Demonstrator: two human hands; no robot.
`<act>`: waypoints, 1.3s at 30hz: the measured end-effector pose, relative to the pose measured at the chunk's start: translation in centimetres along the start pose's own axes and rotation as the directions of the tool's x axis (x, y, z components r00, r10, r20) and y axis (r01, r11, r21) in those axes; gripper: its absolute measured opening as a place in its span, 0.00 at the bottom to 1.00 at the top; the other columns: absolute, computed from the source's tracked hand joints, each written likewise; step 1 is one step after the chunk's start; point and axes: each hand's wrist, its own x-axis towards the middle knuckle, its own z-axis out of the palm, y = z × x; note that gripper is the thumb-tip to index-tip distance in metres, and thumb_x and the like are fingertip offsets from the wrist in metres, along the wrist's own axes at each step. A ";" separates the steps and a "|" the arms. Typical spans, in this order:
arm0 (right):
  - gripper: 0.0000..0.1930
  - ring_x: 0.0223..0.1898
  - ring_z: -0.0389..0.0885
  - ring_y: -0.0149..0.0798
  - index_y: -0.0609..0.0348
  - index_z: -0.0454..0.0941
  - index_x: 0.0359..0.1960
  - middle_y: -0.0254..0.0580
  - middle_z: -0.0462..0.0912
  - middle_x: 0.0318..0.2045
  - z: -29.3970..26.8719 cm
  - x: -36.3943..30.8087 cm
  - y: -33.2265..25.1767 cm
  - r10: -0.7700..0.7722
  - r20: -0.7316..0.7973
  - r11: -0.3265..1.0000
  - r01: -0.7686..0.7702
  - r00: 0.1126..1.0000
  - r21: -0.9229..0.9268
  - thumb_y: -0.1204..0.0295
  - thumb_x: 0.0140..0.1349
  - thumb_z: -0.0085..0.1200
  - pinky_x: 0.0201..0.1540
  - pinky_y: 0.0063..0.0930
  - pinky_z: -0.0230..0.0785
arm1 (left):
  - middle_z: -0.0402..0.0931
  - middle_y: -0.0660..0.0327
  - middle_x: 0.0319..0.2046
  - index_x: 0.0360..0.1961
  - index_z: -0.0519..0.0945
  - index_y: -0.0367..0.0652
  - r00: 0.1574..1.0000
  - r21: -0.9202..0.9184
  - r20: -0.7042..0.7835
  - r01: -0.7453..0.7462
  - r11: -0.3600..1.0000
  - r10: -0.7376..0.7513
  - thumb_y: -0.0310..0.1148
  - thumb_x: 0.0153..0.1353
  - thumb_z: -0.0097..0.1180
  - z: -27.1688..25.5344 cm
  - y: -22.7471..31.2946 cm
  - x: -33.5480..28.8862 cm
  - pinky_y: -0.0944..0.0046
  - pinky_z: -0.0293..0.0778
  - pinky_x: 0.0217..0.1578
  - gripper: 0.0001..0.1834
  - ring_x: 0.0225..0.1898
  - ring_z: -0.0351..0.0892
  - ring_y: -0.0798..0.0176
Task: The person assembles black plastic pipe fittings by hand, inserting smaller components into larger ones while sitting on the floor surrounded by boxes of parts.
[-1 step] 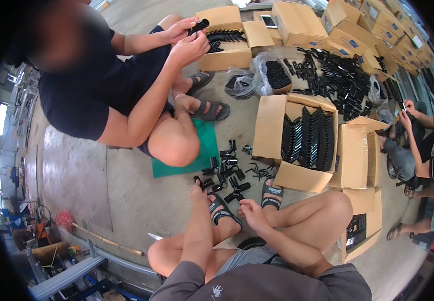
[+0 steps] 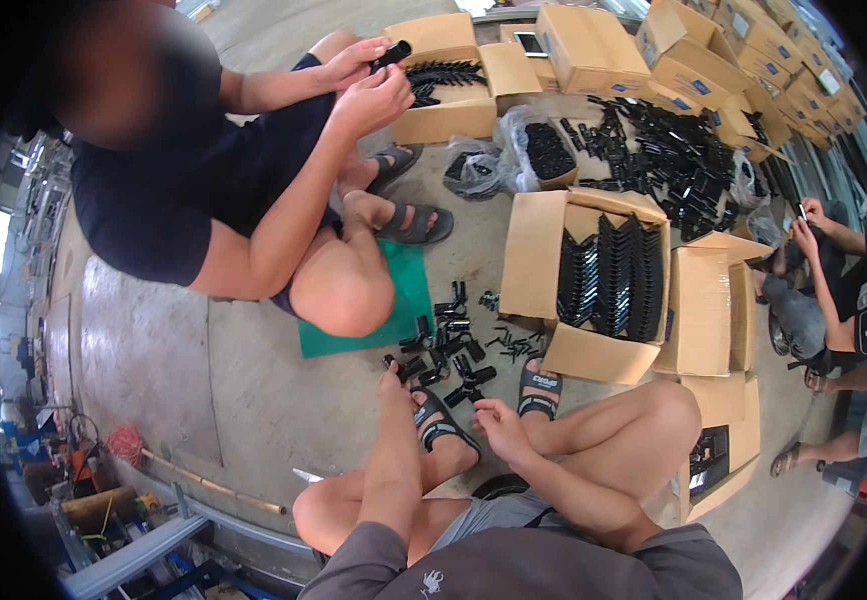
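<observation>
My left hand is closed on a black tubular fitting, at the near edge of a loose pile of similar black fittings on the floor. My right hand is curled with its fingertips together, close to another black branched fitting. Whatever lies in those fingers is too small to make out. Small black pins or screws are scattered right of the pile, and tiny parts lie beyond them.
An open cardboard box holds stacked rows of black parts. A co-worker sits at left by a green sheet, holding a black tube. Further off lie a heap of black parts and more boxes. Another person sits at right.
The whole view has shifted very slightly, with the scene sliding a little left. Both my hands keep nearly the same pose by the same fittings.
</observation>
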 end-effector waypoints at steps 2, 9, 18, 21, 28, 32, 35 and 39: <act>0.13 0.40 0.81 0.33 0.62 0.73 0.53 0.41 0.82 0.41 -0.7 0.8 0.4 0.028 -0.031 0.998 -0.030 0.999 -0.059 0.70 0.70 0.48 0.42 0.25 0.74 | 0.78 0.58 0.34 0.45 0.76 0.41 1.000 0.165 0.029 -0.014 0.986 0.010 0.31 0.61 0.62 -0.1 -2.5 2.8 0.62 0.72 0.26 0.13 0.31 0.79 0.61; 0.09 0.26 0.74 0.24 0.57 0.76 0.43 0.28 0.75 0.24 -2.9 10.8 -10.8 -0.151 -0.499 0.963 0.241 0.853 0.120 0.67 0.69 0.50 0.27 0.22 0.66 | 0.80 0.57 0.34 0.52 0.76 0.35 0.968 0.393 0.135 -0.249 0.885 0.213 0.31 0.58 0.65 -5.2 -0.9 3.1 0.64 0.72 0.25 0.22 0.31 0.80 0.62; 0.15 0.54 0.72 0.47 0.57 0.78 0.49 0.43 0.80 0.47 -21.5 23.5 -17.9 -0.616 -0.179 0.027 -0.206 0.767 -0.978 0.66 0.64 0.51 0.54 0.43 0.63 | 0.84 0.59 0.32 0.48 0.81 0.35 0.759 0.548 0.282 -0.629 0.552 0.586 0.30 0.58 0.63 0.2 0.9 -6.3 0.65 0.76 0.38 0.17 0.34 0.81 0.68; 0.17 0.56 0.71 0.46 0.57 0.84 0.43 0.44 0.81 0.48 -21.7 23.6 -18.1 -0.506 -0.164 -0.027 -0.206 0.847 -0.978 0.57 0.64 0.54 0.57 0.45 0.60 | 0.84 0.59 0.36 0.50 0.80 0.38 0.721 0.462 0.429 -0.693 0.554 0.544 0.31 0.60 0.61 2.1 -0.4 -11.1 0.66 0.77 0.40 0.16 0.37 0.82 0.67; 0.20 0.58 0.73 0.50 0.58 0.84 0.45 0.47 0.83 0.49 -21.0 24.3 -20.2 -0.374 -0.325 0.161 -0.284 0.869 -0.945 0.56 0.65 0.50 0.60 0.48 0.60 | 0.83 0.53 0.46 0.55 0.77 0.38 0.502 0.271 0.794 -0.797 0.539 0.343 0.33 0.62 0.61 6.7 -4.5 -21.1 0.64 0.77 0.48 0.20 0.47 0.82 0.62; 0.22 0.60 0.71 0.49 0.55 0.83 0.48 0.46 0.80 0.54 -23.4 26.1 -20.1 -0.252 -0.215 -0.104 -0.247 0.944 -0.963 0.52 0.66 0.48 0.62 0.46 0.60 | 0.81 0.52 0.49 0.57 0.76 0.40 0.398 0.304 0.906 -0.846 0.438 0.141 0.37 0.64 0.59 7.3 -6.6 -23.1 0.63 0.76 0.51 0.22 0.49 0.82 0.61; 0.26 0.63 0.69 0.48 0.54 0.82 0.52 0.45 0.78 0.58 -24.8 23.9 -21.3 -0.158 -0.195 -0.213 -0.226 0.968 -0.950 0.47 0.65 0.50 0.63 0.42 0.60 | 0.82 0.53 0.48 0.57 0.76 0.40 0.363 0.316 0.930 -0.872 0.374 0.059 0.38 0.65 0.59 5.7 -6.8 -24.3 0.64 0.75 0.50 0.22 0.48 0.82 0.62; 0.22 0.61 0.72 0.47 0.54 0.82 0.51 0.45 0.79 0.56 -24.2 22.9 -22.4 -0.171 -0.018 -0.296 -0.068 0.985 -0.953 0.52 0.63 0.55 0.59 0.41 0.68 | 0.82 0.56 0.46 0.55 0.77 0.40 0.423 0.379 0.896 -0.886 0.266 0.134 0.34 0.65 0.59 2.4 -6.8 -22.7 0.65 0.77 0.43 0.19 0.44 0.82 0.65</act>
